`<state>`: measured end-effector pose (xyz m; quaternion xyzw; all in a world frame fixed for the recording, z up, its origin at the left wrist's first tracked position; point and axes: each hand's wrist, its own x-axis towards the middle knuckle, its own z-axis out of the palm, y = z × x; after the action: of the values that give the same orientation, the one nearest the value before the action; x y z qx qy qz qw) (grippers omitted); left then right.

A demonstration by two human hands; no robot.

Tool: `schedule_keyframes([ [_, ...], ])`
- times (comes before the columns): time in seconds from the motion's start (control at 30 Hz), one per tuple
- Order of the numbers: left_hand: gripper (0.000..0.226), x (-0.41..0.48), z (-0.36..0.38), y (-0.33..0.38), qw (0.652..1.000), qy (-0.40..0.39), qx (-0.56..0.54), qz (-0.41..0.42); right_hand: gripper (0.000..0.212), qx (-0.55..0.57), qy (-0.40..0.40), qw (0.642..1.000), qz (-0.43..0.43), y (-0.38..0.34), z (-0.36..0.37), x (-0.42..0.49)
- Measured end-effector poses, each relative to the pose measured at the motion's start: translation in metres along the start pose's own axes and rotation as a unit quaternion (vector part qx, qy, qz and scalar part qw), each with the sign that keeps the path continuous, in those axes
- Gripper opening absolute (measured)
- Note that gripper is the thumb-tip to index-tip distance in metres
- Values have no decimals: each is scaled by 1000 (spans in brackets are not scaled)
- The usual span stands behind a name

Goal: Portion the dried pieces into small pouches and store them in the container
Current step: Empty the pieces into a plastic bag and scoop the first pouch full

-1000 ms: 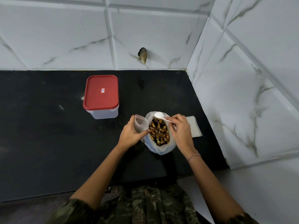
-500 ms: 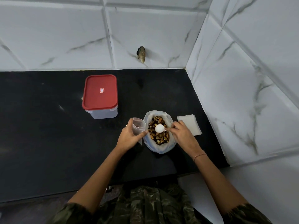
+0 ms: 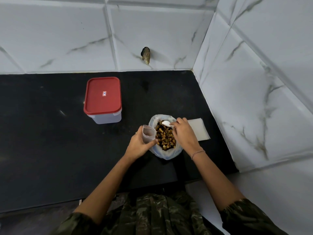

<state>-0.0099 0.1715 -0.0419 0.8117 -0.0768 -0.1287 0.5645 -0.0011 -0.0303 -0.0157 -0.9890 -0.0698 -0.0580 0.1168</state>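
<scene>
Held upright in the left hand (image 3: 138,146) is a small clear pouch (image 3: 149,134), its mouth open toward the camera; the fingers are wrapped round its lower part and the thumb is pressed across its front. Some brownish colour is seen through its wall, but whether pieces lie inside cannot be told. A white plastic spoon (image 3: 166,123) is pinched by its handle in the right hand (image 3: 184,133), with the bowl lying over the far side of the dried pieces (image 3: 165,137). Whether the bowl is loaded cannot be told.

These brown and yellow pieces are heaped in an open translucent plastic bag (image 3: 166,154), which is set on the black countertop (image 3: 50,150) between the two hands. The pouch is held just beside the bag's left rim, touching or nearly touching it. A thin bracelet (image 3: 197,153) is worn on the right wrist.

Just behind the right hand, a flat stack of clear empty pouches (image 3: 200,131) is laid on the counter, partly hidden by the hand. The storage container (image 3: 108,117), a translucent rectangular box, is placed well to the left and farther back, apart from the bag, and is closed with its red lid (image 3: 103,95), on which a small label is stuck.

The counter is bounded behind and on the right by white marble-patterned wall tiles (image 3: 59,39). A small dark hole (image 3: 146,54) is seen in the back wall. Camouflage-patterned clothing (image 3: 152,216) is worn by the person.
</scene>
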Motion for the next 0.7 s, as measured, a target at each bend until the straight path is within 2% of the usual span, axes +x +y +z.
schedule_keyframes([
  [0.17, 49, 0, 0, 4, 1000, -13, -19, -5, 28, 30, -55, 998, 18, -3, 0, -4],
  [0.37, 49, 0, 1, 4, 999, -12, -40, -11, 27, 61, -64, 991, 96, -11, 2, -2],
  [0.47, 49, 0, 2, 4, 999, -12, -45, -13, 23, 163, -109, 964, 180, -6, -4, 6],
  [0.6, 51, 0, 3, 5, 999, -10, -43, -15, 31, 260, -163, 910, 279, 13, -13, 17],
  [0.7, 53, 0, 3, 5, 999, -11, -46, -20, 31, 282, -194, 888, 308, 21, -15, 20],
])
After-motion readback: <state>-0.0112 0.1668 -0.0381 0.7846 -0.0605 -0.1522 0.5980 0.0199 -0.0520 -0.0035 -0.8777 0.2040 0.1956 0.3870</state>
